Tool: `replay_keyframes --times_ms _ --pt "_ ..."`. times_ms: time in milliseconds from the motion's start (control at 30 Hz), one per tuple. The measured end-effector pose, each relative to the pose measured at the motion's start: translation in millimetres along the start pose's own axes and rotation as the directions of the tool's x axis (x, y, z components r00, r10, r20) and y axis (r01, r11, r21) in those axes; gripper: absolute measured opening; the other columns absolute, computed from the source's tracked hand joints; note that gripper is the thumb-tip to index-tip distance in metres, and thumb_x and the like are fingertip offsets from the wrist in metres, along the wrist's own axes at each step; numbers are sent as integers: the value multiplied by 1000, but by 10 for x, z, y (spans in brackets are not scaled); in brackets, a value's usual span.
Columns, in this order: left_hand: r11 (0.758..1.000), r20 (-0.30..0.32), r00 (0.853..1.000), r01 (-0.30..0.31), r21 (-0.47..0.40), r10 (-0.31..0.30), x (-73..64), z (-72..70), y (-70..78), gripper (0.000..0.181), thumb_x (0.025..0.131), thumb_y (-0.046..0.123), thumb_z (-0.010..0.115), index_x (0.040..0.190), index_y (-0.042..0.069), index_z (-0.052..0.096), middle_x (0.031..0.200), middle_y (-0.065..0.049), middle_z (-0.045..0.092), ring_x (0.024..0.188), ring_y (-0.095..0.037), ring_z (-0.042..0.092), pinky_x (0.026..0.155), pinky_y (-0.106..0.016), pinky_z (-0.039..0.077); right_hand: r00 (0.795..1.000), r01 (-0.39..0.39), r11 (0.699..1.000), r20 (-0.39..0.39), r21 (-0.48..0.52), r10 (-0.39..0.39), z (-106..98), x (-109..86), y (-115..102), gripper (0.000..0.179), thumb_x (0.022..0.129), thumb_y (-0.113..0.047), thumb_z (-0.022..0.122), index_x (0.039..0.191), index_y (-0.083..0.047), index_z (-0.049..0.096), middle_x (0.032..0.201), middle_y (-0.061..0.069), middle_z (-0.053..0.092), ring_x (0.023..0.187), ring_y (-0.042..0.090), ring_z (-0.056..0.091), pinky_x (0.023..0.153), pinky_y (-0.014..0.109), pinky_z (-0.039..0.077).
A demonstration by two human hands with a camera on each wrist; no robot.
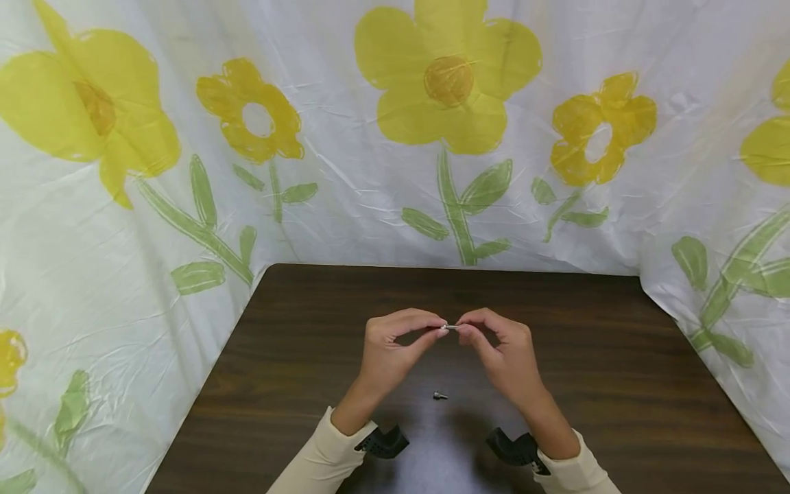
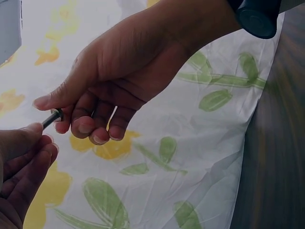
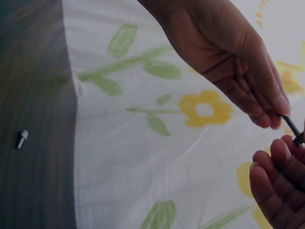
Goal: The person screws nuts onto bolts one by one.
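Observation:
My left hand [image 1: 395,350] and right hand [image 1: 503,350] meet above the dark table, fingertip to fingertip. Between them is a slim metal bolt [image 1: 452,327], pinched by the thumb and fingers of each hand. Both wrist views show its thin shaft; a wider, dark round part [image 2: 58,114] sits at one end, partly covered by fingers. The bolt lies nearly level in the head view. A second, short silver bolt [image 1: 439,395] lies on the tabletop below and nearer my body than the hands.
The brown wood-grain table [image 1: 296,329] has rounded far corners. A white curtain [image 1: 345,206] with yellow flowers hangs behind it and along both sides. Black wrist cameras sit over the sleeve cuffs, the left one [image 1: 385,442] and the right one [image 1: 515,447], pointing inward.

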State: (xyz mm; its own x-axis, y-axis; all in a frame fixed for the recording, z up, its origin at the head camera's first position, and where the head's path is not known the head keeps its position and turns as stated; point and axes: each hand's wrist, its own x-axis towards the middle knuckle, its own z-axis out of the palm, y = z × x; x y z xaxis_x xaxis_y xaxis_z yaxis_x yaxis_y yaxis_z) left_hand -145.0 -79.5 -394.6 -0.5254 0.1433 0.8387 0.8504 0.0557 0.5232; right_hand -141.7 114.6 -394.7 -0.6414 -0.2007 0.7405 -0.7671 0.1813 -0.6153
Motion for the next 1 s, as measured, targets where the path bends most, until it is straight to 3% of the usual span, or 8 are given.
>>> replay_keyframes --times_ms 233,400,567,667,833,933,1000 --pt "1000 0 1000 -22 8 22 -18 23 -16 21 73 -16 82 90 -5 76 86 -15 75 80 -24 74 76 -31 61 998 -67 998 -1 -2 67 22 -2 -24 27 94 9 64 77 -11 67 64 -2 63 56 13 59 54 20 48" --pt "999 9 999 -34 -2 34 -8 35 -3 23 75 -13 83 94 -2 77 89 -13 76 82 -21 74 76 -31 60 992 -125 992 -4 6 125 28 -10 -51 42 100 5 57 64 -17 62 56 -6 58 50 13 54 50 22 45" --pt "999 7 999 -32 -24 32 -20 58 -22 22 77 -11 83 96 -1 77 90 -12 76 83 -21 74 76 -32 61 982 -187 982 -9 29 187 25 -17 -62 47 103 0 54 61 -18 62 52 -8 56 46 10 50 43 23 37" --pt "999 -2 1000 -19 -35 19 -31 73 -39 20 78 -9 83 95 -1 77 90 -13 76 83 -22 74 76 -33 61 983 -184 982 -12 39 185 27 -23 -57 46 104 1 52 62 -16 64 52 -6 58 47 10 52 44 24 38" --pt "999 -15 1000 -6 -47 6 -45 92 -50 20 78 -10 82 95 -1 77 90 -14 76 83 -23 74 75 -33 61 988 -152 986 22 75 150 20 -27 -26 50 110 -3 39 69 -10 67 58 -1 62 56 14 60 57 27 50" --pt "999 -26 1000 -2 -46 0 -49 95 -51 20 78 -9 82 95 -1 77 90 -13 76 83 -23 74 75 -33 60 992 -128 988 27 82 126 -5 -23 6 48 111 -7 34 82 -7 72 65 1 67 63 16 65 64 25 55" --pt "999 -38 999 3 -37 -5 -52 90 -48 19 79 -8 82 95 0 78 90 -13 76 82 -22 74 74 -32 60 996 -87 992 10 91 87 -32 -24 34 35 109 -4 42 94 -3 73 72 5 69 67 16 66 67 24 57"
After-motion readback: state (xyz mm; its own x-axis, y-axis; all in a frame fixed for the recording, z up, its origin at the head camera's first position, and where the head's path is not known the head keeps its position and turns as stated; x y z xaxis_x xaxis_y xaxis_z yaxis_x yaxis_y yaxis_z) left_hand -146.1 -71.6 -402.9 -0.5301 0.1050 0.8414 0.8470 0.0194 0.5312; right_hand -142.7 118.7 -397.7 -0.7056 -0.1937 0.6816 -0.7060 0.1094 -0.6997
